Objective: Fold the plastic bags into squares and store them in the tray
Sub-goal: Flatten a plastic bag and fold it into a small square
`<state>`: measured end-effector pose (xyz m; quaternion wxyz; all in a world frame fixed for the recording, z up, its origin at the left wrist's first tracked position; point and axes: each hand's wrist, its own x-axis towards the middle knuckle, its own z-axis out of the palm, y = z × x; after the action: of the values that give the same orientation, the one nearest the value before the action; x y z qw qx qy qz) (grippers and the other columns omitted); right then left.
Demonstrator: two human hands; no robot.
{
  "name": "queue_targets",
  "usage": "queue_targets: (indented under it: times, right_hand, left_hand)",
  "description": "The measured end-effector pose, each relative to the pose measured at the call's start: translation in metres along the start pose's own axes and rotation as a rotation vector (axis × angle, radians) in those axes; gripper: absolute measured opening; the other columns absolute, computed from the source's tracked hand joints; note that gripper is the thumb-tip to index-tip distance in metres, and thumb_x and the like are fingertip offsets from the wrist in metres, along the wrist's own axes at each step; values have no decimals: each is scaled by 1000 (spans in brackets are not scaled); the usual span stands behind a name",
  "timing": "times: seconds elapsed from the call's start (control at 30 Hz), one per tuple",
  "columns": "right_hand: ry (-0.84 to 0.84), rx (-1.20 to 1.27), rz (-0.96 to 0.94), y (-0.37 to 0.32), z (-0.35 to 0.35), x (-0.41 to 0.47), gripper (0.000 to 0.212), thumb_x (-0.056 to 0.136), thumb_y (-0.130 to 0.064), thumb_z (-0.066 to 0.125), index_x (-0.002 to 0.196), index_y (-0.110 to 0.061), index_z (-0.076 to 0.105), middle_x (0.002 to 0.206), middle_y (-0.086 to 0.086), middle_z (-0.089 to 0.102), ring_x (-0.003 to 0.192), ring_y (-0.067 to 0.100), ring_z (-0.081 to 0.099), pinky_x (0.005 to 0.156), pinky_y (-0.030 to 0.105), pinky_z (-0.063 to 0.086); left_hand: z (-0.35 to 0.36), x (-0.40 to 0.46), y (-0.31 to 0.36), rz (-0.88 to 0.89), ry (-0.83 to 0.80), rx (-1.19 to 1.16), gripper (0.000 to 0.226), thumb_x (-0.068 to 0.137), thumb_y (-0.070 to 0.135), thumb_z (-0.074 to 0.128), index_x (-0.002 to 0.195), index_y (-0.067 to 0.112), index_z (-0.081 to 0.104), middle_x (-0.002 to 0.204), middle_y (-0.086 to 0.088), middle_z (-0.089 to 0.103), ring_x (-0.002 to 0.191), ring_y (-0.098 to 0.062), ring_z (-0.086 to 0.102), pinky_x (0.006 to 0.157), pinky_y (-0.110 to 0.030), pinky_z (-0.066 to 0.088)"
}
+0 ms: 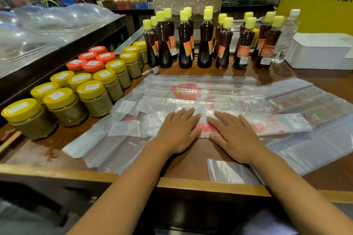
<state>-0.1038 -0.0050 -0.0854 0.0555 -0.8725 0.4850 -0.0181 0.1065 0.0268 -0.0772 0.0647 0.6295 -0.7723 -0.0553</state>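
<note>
A clear plastic bag with red print, folded into a long narrow strip (277,125), lies across the wooden counter in front of me. My left hand (178,130) and my right hand (232,135) press flat on its middle, fingers straight, side by side. Beneath and behind it several more clear plastic bags (200,91) are spread out, one showing a red logo. A small folded clear bag (227,171) lies near the counter's front edge. A white foam tray (319,51) stands at the back right.
Several yellow- and red-lidded jars (91,89) crowd the left of the counter. A row of dark sauce bottles (205,44) with yellow caps stands behind the bags, with a clear water bottle (286,38) at right. Domed clear covers (38,30) sit far left.
</note>
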Motion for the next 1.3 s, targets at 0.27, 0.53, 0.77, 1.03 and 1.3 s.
queue_targets:
  times: [0.27, 0.53, 0.77, 1.03, 1.3]
  right_hand:
    - [-3, -22, 8, -3, -2, 0, 58, 102, -59, 12, 158, -42, 8, 168, -9, 3, 154, 15, 3, 125, 45, -2]
    - [10, -11, 1, -3, 0, 2, 58, 103, -57, 16, 158, -41, 12, 168, -8, 7, 154, 17, 6, 125, 46, 0]
    - [34, 19, -1, -3, 1, 1, 59, 102, -59, 22, 157, -40, 17, 168, -7, 12, 153, 18, 10, 124, 48, 3]
    - [35, 45, 17, -5, -1, -2, 58, 102, -59, 26, 157, -39, 20, 167, -7, 15, 153, 19, 12, 124, 47, 4]
    - [113, 149, 37, -5, -8, -2, 49, 102, -52, 39, 148, -33, 43, 159, -2, 37, 145, 21, 32, 120, 45, 23]
  left_hand:
    - [-17, -37, -59, -159, -110, 73, 62, 106, 54, 24, 161, 34, 7, 170, 2, 2, 156, -21, 0, 124, -43, 1]
    - [-26, -71, -101, -336, -56, 81, 54, 107, 47, 26, 159, 35, 18, 167, 2, 14, 153, -22, 11, 121, -44, 10]
    - [-37, -82, -117, -513, 86, 238, 68, 101, 25, 49, 159, 29, 15, 167, -5, 10, 152, -32, 10, 120, -47, 15]
    - [-38, -57, -39, -258, 239, 62, 65, 100, 20, 52, 159, 25, 24, 150, -5, 47, 137, -29, 40, 108, -43, 34]
    - [0, -61, -44, -251, 141, -74, 55, 105, 48, 33, 156, 26, 29, 164, -1, 25, 150, -21, 20, 119, -44, 18]
